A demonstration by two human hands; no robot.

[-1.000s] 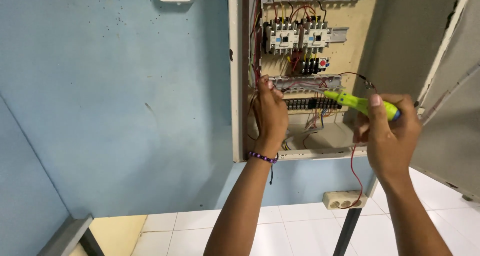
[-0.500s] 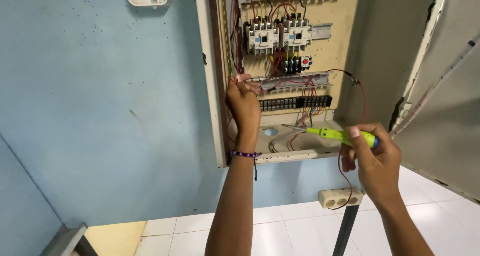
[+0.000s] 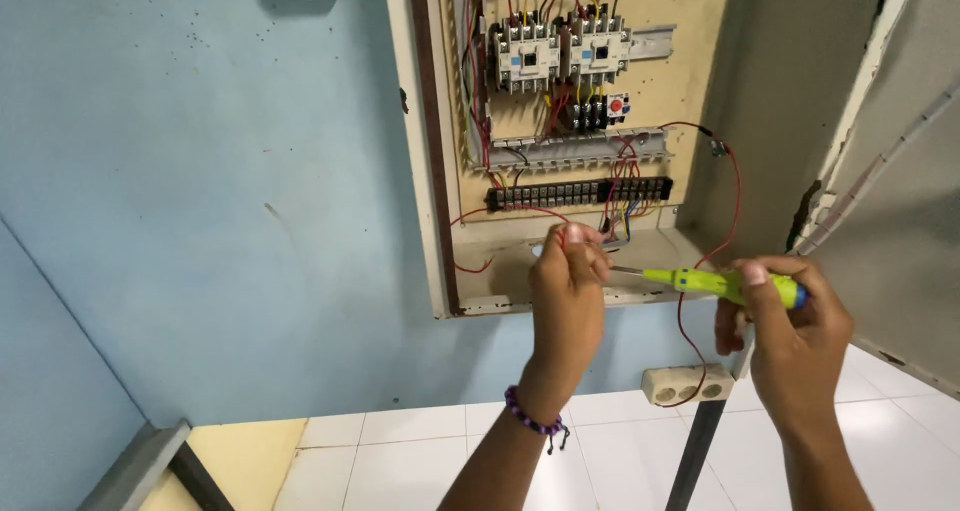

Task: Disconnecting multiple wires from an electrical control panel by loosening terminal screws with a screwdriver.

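An open cabinet (image 3: 575, 141) is set in the wall (image 3: 200, 171). Inside it, two contactors (image 3: 560, 56) sit side by side near the top, with a terminal strip (image 3: 580, 193) below them. The left hand (image 3: 567, 276) is in front of the cabinet's lower edge; the right hand (image 3: 790, 321) lies to its right, a screwdriver (image 3: 705, 281) running between them. A socket (image 3: 685, 383) lies low on the wall, between the two hands.

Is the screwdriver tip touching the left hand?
Cannot tell. In the head view the screwdriver tip runs up to the left hand, whose fingers hide any contact.
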